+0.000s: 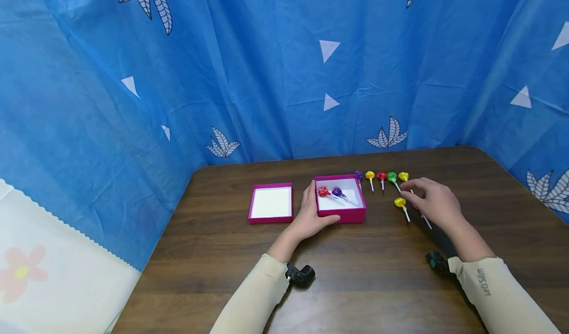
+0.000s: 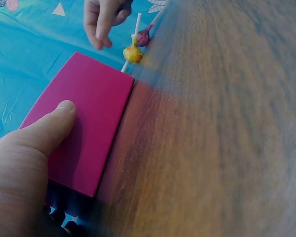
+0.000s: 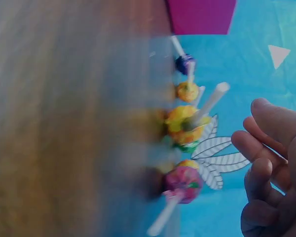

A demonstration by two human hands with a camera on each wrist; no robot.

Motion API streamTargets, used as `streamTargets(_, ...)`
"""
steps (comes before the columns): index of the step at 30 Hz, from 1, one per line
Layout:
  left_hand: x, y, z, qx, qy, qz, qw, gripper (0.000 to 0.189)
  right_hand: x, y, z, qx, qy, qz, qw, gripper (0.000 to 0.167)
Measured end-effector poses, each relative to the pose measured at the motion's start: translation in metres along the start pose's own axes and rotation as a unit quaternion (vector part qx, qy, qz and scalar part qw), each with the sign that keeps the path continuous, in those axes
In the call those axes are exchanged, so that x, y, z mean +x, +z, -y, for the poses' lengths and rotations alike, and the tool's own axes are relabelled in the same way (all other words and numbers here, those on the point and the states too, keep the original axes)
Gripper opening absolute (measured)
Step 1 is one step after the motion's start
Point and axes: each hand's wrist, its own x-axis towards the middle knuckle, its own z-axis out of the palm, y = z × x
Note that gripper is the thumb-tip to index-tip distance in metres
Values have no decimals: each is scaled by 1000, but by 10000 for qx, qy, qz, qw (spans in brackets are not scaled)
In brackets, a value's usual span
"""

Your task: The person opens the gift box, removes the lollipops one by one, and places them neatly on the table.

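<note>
My left hand (image 1: 307, 220) holds an open magenta box (image 1: 354, 216) at its left front corner. In the left wrist view the thumb lies on the magenta wall. A red lollipop (image 1: 323, 191) and a purple lollipop (image 1: 337, 192) lie inside the box. My right hand (image 1: 434, 203) hovers above lollipops right of the box, fingers loosely bent and nothing between them in the right wrist view. Nearest to it are a yellow lollipop (image 1: 400, 203) and a pink lollipop (image 3: 183, 184), whose head is hidden under the hand in the head view.
Behind these stands a row of lollipops: purple (image 1: 358, 175), yellow (image 1: 370, 175), red (image 1: 382, 176), green (image 1: 392, 177) and yellow (image 1: 403, 176). A magenta-rimmed lid (image 1: 270, 220) with white inside lies left of the box. A blue curtain (image 1: 275, 77) hangs behind the wooden table (image 1: 355, 284).
</note>
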Motion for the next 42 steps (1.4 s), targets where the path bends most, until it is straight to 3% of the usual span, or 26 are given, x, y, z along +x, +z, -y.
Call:
streamTargets(6, -1, 1, 1, -1, -42, -4, 10000, 119, 1, -11, 20, 96, -296, -153, 9994, 33)
streamTargets(14, -2, -1, 0, 45, -35, -32, 10000, 119, 14, -21, 71, 333, -706, -116, 9969, 30)
streamTargets(23, -3, -2, 0, 12, -63, 16, 10000, 119, 33, -6, 115, 252, -1152, 256, 9927, 32)
streamTargets(32, -1, -2, 1, 33, 13, -19, 10000, 120, 51, 24, 135, 756, -840, 1105, 9874, 42)
streamTargets(42, -2, -1, -1, -23, -27, 37, 10000, 119, 64, 49, 137, 1119, -539, 1408, 9822, 38)
